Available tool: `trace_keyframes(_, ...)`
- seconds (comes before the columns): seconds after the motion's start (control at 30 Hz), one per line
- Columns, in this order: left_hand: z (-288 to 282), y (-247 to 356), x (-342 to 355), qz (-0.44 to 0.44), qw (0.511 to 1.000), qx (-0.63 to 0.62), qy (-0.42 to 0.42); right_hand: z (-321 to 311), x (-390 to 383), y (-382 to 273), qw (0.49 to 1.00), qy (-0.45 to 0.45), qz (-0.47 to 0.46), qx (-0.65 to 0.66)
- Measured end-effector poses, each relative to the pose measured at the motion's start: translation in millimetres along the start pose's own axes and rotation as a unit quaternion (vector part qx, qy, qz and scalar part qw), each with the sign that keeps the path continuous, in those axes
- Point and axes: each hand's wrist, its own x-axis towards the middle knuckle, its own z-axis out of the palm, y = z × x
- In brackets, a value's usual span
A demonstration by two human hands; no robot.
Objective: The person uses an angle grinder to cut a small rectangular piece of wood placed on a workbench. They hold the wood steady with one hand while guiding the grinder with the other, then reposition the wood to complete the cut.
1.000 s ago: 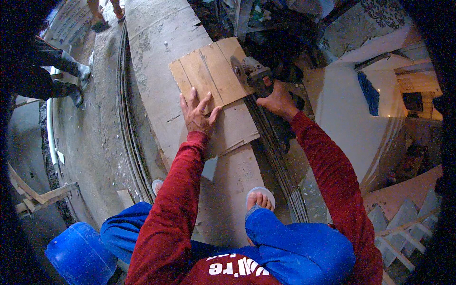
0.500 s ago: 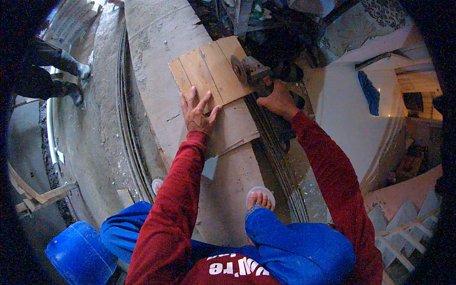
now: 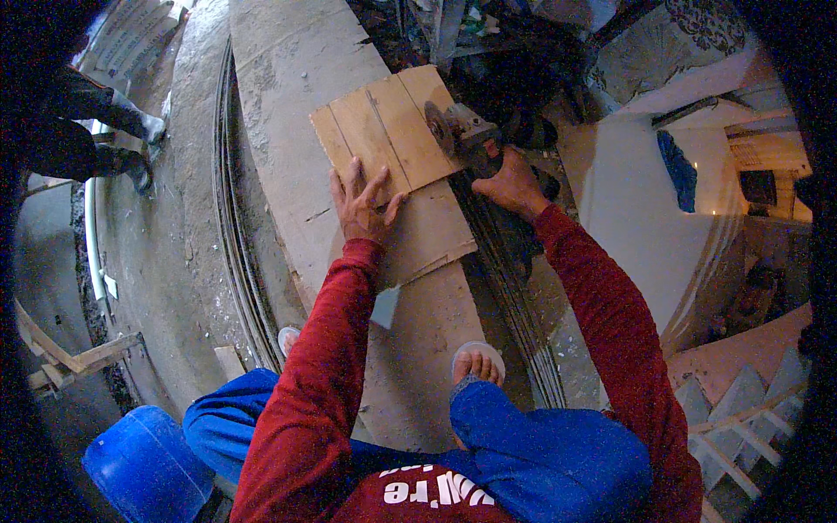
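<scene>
A square tan tile (image 3: 405, 118) with dark lines across it lies on a long dusty board (image 3: 301, 131). My left hand (image 3: 363, 205) rests with fingers spread on the tile's near left edge. In my right hand (image 3: 514, 185) is an angle grinder (image 3: 471, 135), its fingers wrapped round the body. The grinder's disc is at the tile's right edge; I cannot tell whether it touches or spins. Part of the grinder's body is hidden by my hand and the dark background.
Bundles of long thin rods (image 3: 235, 209) lie left of the board, and more rods (image 3: 514, 305) run along its right. A blue bucket (image 3: 148, 466) stands at lower left. Another person's legs (image 3: 118, 131) are at upper left. A wooden frame (image 3: 78, 357) sits on the far left.
</scene>
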Motion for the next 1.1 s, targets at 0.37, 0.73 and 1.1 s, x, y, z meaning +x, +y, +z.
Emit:
trace_keyframes(0.37,-2.2,2.0,-0.2,-0.009,1.000,-0.013,-0.018,3.4,1.2,2.0,1.000,-0.011,0.028,0.000)
trace_keyframes(0.73,-4.5,5.3,1.8,-0.004,1.000,0.002,-0.005,6.5,2.3,8.1,0.999,-0.014,0.030,0.008)
trace_keyframes(1.1,-2.0,2.8,1.0,-0.004,1.000,-0.014,0.004,7.5,-1.0,10.5,0.999,-0.009,0.022,0.029)
